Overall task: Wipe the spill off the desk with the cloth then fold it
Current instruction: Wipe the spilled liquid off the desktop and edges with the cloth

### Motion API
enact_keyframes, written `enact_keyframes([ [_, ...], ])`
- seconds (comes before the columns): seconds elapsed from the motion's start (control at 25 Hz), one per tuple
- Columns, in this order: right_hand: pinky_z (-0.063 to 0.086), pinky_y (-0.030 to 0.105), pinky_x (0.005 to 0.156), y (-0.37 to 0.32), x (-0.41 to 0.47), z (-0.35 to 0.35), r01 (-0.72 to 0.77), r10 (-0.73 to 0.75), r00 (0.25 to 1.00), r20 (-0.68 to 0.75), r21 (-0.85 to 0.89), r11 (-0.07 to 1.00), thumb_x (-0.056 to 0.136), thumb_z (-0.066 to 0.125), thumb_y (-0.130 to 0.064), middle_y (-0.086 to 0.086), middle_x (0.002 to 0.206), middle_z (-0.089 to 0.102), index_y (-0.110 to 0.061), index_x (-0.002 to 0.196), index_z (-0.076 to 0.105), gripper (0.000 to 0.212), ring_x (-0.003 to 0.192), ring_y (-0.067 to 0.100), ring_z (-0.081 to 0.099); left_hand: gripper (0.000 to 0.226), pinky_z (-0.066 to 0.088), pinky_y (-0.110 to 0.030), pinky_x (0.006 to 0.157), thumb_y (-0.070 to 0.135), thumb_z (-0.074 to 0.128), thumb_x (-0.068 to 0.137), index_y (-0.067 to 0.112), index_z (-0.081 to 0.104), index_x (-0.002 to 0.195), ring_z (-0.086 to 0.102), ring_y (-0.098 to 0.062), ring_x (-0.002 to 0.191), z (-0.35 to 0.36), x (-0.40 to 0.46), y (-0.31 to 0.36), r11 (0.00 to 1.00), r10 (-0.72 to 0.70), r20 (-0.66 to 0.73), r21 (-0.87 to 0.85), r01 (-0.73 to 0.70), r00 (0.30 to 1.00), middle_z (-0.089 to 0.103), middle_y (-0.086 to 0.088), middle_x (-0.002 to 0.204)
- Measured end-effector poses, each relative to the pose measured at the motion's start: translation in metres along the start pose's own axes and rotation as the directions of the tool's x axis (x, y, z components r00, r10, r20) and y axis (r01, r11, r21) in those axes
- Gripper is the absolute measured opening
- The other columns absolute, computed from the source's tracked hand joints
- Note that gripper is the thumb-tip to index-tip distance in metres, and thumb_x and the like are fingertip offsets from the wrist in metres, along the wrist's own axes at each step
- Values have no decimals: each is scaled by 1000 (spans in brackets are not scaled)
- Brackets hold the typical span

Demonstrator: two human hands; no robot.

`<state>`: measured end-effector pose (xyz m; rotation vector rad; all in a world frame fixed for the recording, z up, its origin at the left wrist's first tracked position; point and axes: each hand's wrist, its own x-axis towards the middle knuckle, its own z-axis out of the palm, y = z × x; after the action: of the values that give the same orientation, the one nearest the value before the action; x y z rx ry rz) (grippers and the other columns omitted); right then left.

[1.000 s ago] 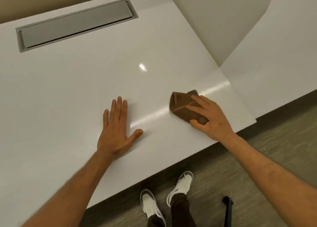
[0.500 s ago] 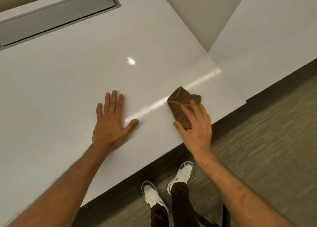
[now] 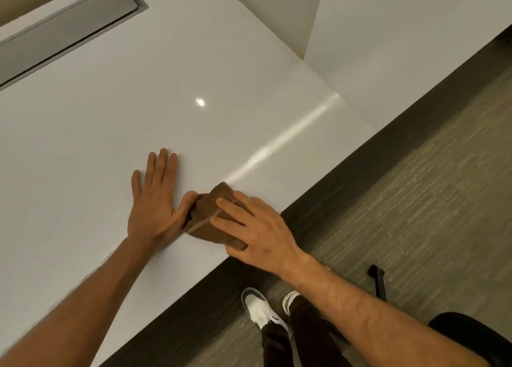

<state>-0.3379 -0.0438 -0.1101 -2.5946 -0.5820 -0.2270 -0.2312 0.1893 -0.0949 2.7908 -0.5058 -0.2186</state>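
Now the brown cloth (image 3: 213, 214) lies much closer to the left hand (image 3: 153, 200) than half a second ago: it has slid from about 3 o'clock of that hand, well apart, to touching its thumb. The right hand (image 3: 257, 231) has come along with it and covers the cloth's 4 o'clock side, fingers stretched over the top and thumb along the near edge, pressing rather than pinching; the cloth is bunched into a thick folded pad under it. The left hand has stayed where it was, palm flat on the white desk (image 3: 97, 134), fingers straight and close together, gripping nothing.

No writing or brand can be read anywhere; the white shoes (image 3: 263, 311) on the floor (image 3: 401, 186) are too blurred to show a mark.

The cloth sits near the desk's front edge, which runs from 7 o'clock up to 2 o'clock across the view, and the right wrist hangs past that edge over the floor. A shiny streak (image 3: 291, 136) runs from the cloth toward 2 o'clock, and a small bright glint (image 3: 200, 102) lies at 12 o'clock of the hands. From 9 o'clock round to 12 o'clock the desk surface stretches bare up to a grey recessed tray (image 3: 63, 31) at 11 o'clock. A second white top (image 3: 401, 34) adjoins at 1 o'clock.
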Motion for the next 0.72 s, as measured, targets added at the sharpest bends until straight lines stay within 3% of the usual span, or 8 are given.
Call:
enact_keyframes([
  [0.2,51,49,102,71,-4,-38,-245,243,956,-166,6,969,82,78,-27,10,142,62,-17,127,69,47,130,35,56,90,-10,-52,130,76,17,97,25,-7,167,-16,-17,162,0,-4,0,998,9,43,59,-12,999,-14,4,176],
  [0.44,45,51,108,156,8,-94,-518,505,842,-190,-18,855,87,76,-28,8,150,54,-22,137,61,53,137,34,49,91,-8,-52,130,80,16,96,29,-11,166,-18,-13,161,-1,-4,1,996,9,62,89,-14,998,-17,7,175],
  [0.72,50,47,104,202,5,-135,-676,668,712,-218,45,735,92,68,-30,4,152,51,-23,140,59,50,127,29,54,94,-6,-53,130,81,20,95,28,-14,166,-19,-11,160,-4,-3,3,995,19,97,96,-28,995,-21,11,174],
])
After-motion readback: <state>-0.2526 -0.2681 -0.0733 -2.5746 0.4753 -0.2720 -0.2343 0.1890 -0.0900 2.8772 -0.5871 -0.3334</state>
